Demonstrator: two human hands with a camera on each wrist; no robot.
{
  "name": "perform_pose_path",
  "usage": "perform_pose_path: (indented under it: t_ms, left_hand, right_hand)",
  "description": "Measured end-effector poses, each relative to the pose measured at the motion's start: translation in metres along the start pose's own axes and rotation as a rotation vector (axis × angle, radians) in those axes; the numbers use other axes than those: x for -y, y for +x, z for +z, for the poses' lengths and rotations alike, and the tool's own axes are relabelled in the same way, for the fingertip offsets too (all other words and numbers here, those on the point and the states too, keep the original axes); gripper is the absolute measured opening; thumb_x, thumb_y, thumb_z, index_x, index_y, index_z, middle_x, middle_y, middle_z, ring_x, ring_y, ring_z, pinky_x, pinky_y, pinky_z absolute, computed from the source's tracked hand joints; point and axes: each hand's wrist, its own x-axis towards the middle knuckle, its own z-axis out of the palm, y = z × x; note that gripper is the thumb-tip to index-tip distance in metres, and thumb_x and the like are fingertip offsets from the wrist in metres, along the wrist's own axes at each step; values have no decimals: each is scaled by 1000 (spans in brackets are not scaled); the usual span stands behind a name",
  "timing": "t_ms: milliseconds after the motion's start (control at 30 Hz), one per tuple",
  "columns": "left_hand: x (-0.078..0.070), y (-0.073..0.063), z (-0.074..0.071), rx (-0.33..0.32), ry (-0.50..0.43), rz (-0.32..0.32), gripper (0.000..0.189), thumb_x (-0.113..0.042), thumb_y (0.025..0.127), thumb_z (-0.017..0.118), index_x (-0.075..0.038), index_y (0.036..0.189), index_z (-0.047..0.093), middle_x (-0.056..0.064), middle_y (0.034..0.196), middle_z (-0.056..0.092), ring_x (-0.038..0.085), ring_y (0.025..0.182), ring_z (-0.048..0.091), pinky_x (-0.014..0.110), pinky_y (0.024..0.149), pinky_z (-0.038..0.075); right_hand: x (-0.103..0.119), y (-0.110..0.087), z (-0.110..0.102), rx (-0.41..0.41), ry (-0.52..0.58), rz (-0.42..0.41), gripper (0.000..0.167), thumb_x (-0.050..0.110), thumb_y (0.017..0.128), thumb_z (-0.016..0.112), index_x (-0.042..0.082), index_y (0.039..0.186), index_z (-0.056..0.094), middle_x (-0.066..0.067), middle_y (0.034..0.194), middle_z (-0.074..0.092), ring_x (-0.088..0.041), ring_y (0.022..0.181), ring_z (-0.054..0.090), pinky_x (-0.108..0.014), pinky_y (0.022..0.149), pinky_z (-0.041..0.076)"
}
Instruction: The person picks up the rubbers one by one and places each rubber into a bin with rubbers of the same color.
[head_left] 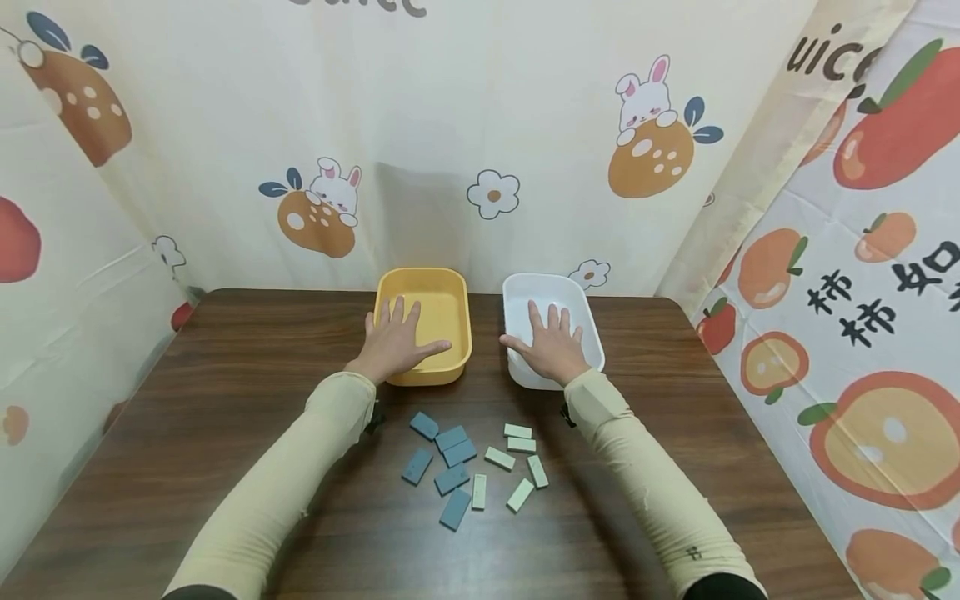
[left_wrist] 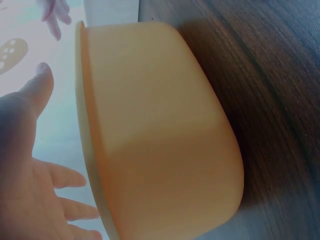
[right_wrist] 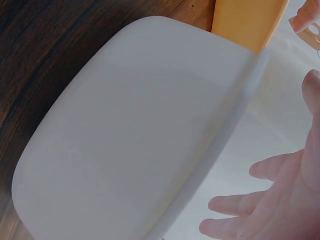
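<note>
Above yellow tub (head_left: 442,312), L grip (head_left: 392,346) spread wide, holding nothing; R grip (head_left: 553,346) same, over white tub (head_left: 555,292). Tubs prob. light, stiff; hold by rims.

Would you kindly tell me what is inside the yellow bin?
In the head view, the yellow bin shows only bare interior; the left hand hides its near-left part, so anything beneath there cannot be seen.

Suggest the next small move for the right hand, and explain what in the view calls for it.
Probably draw the right hand back from over the white container toward the pale green pieces: it is spread open, holding nothing, while those pieces lie loose on the table, on the near side of the container.
</note>
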Motion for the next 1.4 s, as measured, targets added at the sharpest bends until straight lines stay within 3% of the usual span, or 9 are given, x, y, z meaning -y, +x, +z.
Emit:
perform_pose_path:
  t_ms: [267,467,767,1033,1400]
  left_hand:
    - [3,-2,-2,-46,-25,3,99,-72,86,49,-6,155,20,25,161,10,47,149,3,68,115,8]
    - [7,-4,-4,-103,-37,-8,94,-64,87,56,-3,153,26,28,158,18,46,146,13,67,112,18]
    - [15,-7,-5,-148,-47,-44,86,-59,90,55,-3,151,32,28,152,32,46,138,28,65,108,27]
    - [21,-10,-6,-153,-82,-82,80,-54,91,57,-3,148,37,26,145,41,43,131,37,62,107,31]
    - [32,-17,-5,-154,-91,-119,73,-49,94,55,0,146,40,28,135,47,42,120,44,58,100,39]
  right_hand:
    - [-3,-4,-2,-27,12,-40,91,69,92,40,14,158,11,-26,161,12,-47,148,7,-70,113,12]
    - [-3,-10,-3,-76,17,-72,89,66,92,45,12,157,18,-27,156,24,-47,143,24,-65,109,26]
    - [-5,-18,-4,-199,9,-148,78,59,92,53,6,148,40,-27,133,52,-43,114,51,-55,91,45]
    - [-8,-27,-3,-257,14,-211,65,51,93,58,3,137,54,-24,117,59,-38,101,57,-49,87,49]
    - [-12,-42,-2,-260,17,-292,50,43,93,61,5,125,65,-16,101,63,-25,77,57,-41,70,50]
